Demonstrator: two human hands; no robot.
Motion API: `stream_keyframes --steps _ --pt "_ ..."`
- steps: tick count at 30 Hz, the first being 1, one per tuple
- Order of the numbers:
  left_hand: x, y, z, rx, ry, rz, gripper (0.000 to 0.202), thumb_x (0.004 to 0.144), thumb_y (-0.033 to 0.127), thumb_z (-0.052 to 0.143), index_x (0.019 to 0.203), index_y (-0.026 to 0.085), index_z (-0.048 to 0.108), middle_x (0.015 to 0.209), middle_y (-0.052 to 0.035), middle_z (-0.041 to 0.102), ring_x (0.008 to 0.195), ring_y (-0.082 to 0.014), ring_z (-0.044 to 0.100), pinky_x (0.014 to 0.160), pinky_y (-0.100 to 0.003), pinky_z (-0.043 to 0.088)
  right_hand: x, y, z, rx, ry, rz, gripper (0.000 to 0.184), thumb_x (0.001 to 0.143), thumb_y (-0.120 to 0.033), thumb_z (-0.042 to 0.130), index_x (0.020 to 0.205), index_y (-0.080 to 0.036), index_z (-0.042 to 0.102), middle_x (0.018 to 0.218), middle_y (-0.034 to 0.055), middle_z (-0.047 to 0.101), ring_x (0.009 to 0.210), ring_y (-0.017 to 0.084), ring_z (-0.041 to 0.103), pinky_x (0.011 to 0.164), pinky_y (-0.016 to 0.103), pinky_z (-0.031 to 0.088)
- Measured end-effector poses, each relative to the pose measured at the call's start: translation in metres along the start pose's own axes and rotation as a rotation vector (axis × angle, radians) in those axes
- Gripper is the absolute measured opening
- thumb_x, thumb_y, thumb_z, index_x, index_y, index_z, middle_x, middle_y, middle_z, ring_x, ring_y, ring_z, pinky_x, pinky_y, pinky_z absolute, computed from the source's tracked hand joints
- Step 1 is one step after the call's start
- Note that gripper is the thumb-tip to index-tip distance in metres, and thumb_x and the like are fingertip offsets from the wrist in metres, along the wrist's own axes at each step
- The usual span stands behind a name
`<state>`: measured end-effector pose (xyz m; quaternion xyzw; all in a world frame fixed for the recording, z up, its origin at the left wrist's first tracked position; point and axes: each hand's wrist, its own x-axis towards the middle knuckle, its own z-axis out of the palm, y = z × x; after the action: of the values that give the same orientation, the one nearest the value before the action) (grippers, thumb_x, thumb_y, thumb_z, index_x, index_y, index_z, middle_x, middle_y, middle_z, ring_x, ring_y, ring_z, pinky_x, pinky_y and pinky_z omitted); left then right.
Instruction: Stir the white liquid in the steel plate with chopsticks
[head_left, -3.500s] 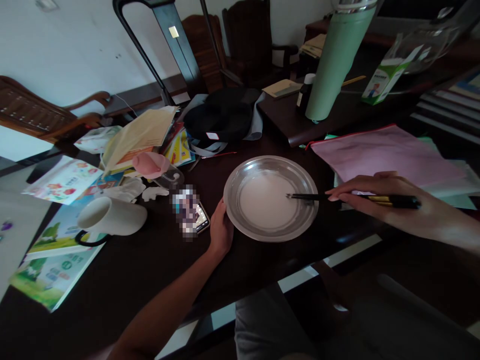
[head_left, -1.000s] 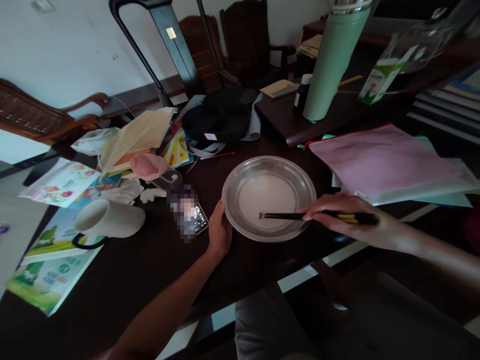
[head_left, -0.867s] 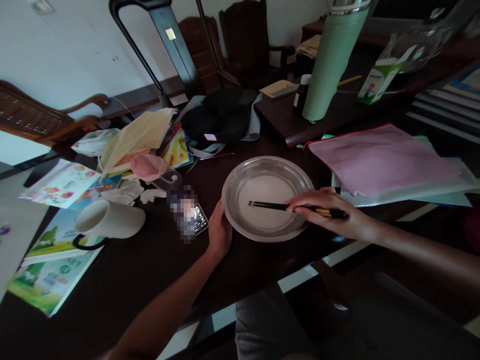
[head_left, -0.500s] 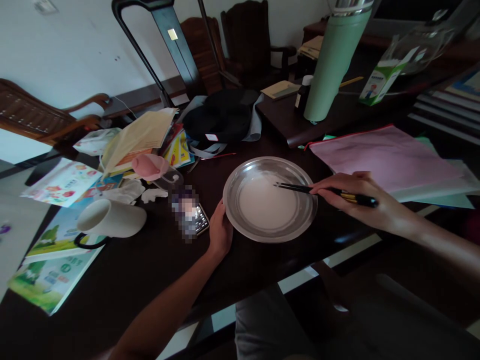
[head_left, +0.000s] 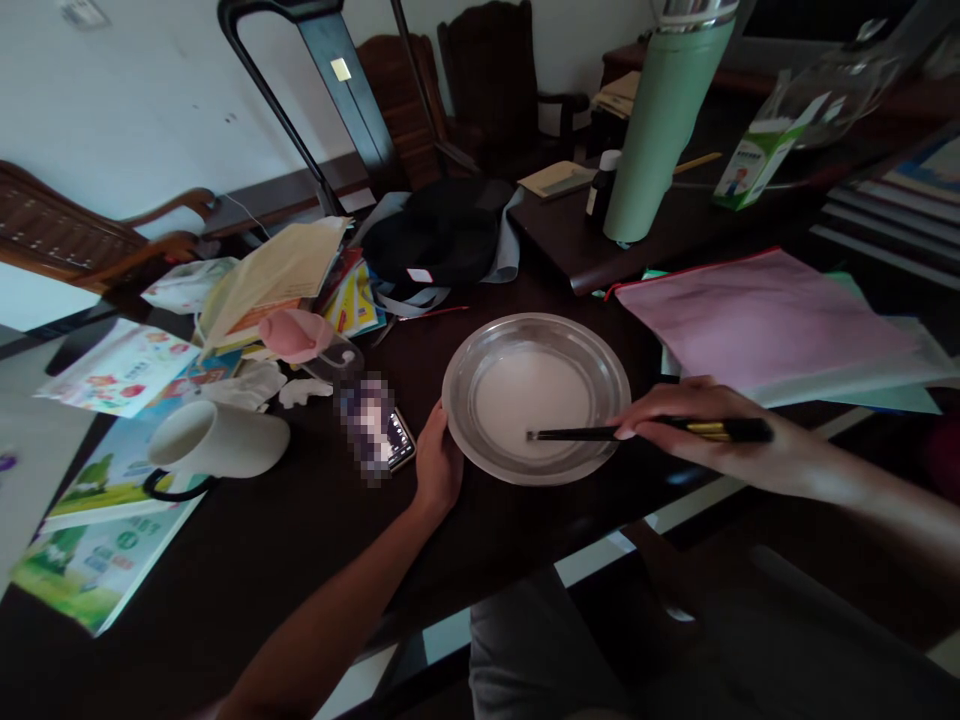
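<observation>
A round metal bowl (head_left: 534, 332) with a wide rim stands on the dark table, holding a whitish, cloudy liquid (head_left: 534, 385). My left hand (head_left: 439, 462) grips the bowl's left side, its fingers partly hidden beneath the rim. Black chopsticks (head_left: 576, 434) with gold bands near the back end are held in my right hand (head_left: 694, 425), over the bowl's right edge. Their tips reach the near side of the liquid; how deep they dip I cannot tell.
Left of the bowl lie a lit phone (head_left: 400, 440), a white mug (head_left: 236, 438), a pink-topped bottle (head_left: 296, 336) and booklets (head_left: 112, 565). Beyond are a black bag (head_left: 431, 235) and a green thermos (head_left: 664, 130). A pink zip folder (head_left: 765, 315) lies to the right.
The chopstick tips have swept from the middle of the liquid toward me and slightly left. My right hand has come nearer with them. My left hand stays at the bowl.
</observation>
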<state>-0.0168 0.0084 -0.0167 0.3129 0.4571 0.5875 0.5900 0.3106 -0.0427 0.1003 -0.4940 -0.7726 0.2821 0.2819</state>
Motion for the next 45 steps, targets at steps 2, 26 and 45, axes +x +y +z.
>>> stream_keyframes --steps 2,26,45 --pt "0.0 0.0 0.0 0.0 0.0 -0.003 0.036 0.089 0.051 0.077 0.112 0.025 0.083 0.127 -0.0067 0.083 0.132 -0.0331 0.071 0.116 -0.048 0.055 0.01 0.001 0.012 0.014 -0.025 -0.03 0.027 0.107 -0.053 0.062 0.11 -0.037 0.083 0.113 -0.0004 0.088 0.1 0.026 0.082 0.09 0.05 0.054" --pt "-0.001 0.003 0.003 -0.015 -0.017 0.012 0.035 0.088 0.052 0.078 0.109 0.024 0.083 0.123 -0.0061 0.084 0.13 -0.0339 0.072 0.118 -0.049 0.054 -0.024 0.012 -0.036 -0.155 0.147 0.045 0.033 0.103 -0.071 0.059 0.118 -0.051 0.081 0.117 -0.0042 0.086 0.11 0.036 0.076 0.094 0.059 0.054" --pt "0.001 0.002 0.001 -0.007 -0.034 0.003 0.035 0.09 0.051 0.076 0.111 0.023 0.083 0.126 -0.0075 0.083 0.131 -0.0332 0.072 0.118 -0.048 0.054 0.04 0.019 0.02 -0.097 0.128 -0.083 0.021 0.108 -0.042 0.06 0.112 -0.036 0.08 0.12 -0.0002 0.087 0.107 0.027 0.082 0.098 0.054 0.049"
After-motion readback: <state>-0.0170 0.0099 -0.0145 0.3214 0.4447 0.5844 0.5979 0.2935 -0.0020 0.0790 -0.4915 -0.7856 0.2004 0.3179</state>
